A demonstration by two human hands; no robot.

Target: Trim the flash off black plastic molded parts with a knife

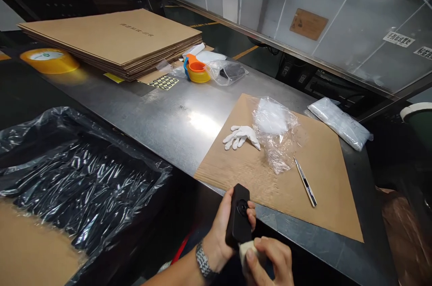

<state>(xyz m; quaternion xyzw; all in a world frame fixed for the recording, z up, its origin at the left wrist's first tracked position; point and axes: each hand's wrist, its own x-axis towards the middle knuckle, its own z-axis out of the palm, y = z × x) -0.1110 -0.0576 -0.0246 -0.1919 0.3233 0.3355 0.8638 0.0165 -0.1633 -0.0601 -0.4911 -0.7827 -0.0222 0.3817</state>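
Note:
My left hand (221,225) is wrapped round a black rectangular device (238,218) with a round recess on its face, held just off the table's front edge. Between the thumb and fingers of my right hand (272,256) is a small cream-coloured pad (247,248), pressed at the lower end of the device. Whether the pad is foam or cloth I cannot tell. Beyond my hands, a white glove (241,136), a clear plastic bag (276,119) with something white in it and a utility knife (305,182) lie on a cardboard sheet (324,205).
Stacked flat cardboard (111,36) fills the back left of the metal table (162,119). Near it are a yellow tape roll (50,60), an orange tape dispenser (197,70) and a sticker sheet (163,82). A plastic-wrapped packet (339,122) lies right; a black plastic-lined box (84,182) stands left.

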